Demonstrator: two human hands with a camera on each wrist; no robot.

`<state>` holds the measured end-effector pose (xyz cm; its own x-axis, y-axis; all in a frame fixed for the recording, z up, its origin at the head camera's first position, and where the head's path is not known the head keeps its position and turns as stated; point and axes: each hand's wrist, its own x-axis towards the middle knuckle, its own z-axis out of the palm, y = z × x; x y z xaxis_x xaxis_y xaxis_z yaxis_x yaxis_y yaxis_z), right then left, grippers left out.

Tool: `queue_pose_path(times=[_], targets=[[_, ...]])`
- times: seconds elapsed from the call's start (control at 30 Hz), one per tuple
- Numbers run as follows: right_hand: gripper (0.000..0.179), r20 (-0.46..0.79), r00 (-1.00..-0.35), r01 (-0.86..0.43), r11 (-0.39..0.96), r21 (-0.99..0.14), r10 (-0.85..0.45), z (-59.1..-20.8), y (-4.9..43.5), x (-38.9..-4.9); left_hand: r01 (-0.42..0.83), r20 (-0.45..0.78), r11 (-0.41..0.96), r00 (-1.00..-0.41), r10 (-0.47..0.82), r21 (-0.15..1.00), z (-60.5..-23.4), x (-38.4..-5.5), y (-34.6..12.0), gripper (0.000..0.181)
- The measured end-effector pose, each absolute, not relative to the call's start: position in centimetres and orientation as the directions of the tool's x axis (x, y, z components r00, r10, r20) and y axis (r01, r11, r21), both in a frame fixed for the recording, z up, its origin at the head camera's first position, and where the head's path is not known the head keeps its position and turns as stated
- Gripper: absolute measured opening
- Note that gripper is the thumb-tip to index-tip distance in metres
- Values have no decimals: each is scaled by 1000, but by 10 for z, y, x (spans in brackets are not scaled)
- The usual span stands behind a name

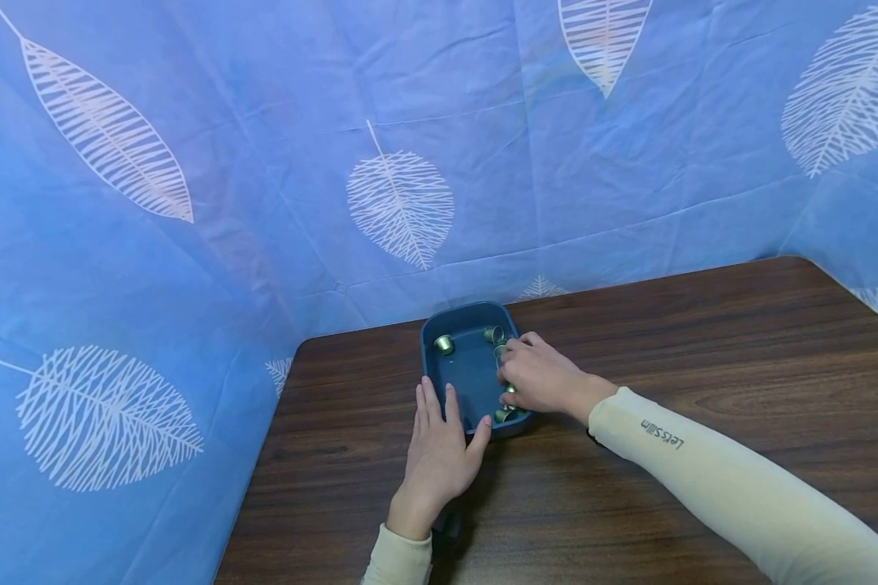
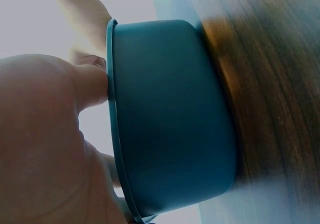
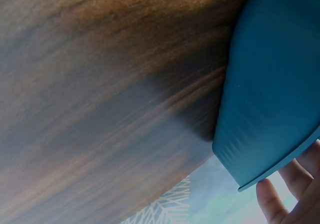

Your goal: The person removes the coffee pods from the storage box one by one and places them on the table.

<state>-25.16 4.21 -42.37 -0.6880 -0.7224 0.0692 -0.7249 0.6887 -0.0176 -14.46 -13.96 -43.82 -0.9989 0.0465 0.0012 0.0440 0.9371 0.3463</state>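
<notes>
pale yellow, lettered sleeve (image 1: pixel 732 483) reaches across a brown wood-grain table (image 1: pixel 702 366) to a smooth, dark teal-blue, round-cornered rectangular tray (image 1: pixel 471 370). its long axis runs away from the person, far end leaning slightly left. shiny green-gold cups (image 1: pixel 445 345) lie inside. left hand (image 1: pixel 442 459) touches it, fingers spread apart; right hand (image 1: pixel 545 374) bends in over the right side — its grip, i cannot tell.

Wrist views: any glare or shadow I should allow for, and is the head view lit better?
Left wrist: the background is blown out near white behind the left hand, which looks dim. Right wrist: dark shadow on the wood-grain table beside the blue bin, pale sheen farther from it. Head: fairly even light, but the coffee capsules show too small for fine detail.
</notes>
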Motion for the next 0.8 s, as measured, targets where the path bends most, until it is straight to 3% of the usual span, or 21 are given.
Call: queue_pose_path(times=[0.37,0.8], targets=[[11,106,-671,-737,676,16,-734,-423,40,-249,31,3,933,-999,32,358,-439,-145,-139,82],[16,113,-662,-747,664,-26,-741,-421,38,-247,39,10,934,-999,38,356,-437,-144,-138,81]])
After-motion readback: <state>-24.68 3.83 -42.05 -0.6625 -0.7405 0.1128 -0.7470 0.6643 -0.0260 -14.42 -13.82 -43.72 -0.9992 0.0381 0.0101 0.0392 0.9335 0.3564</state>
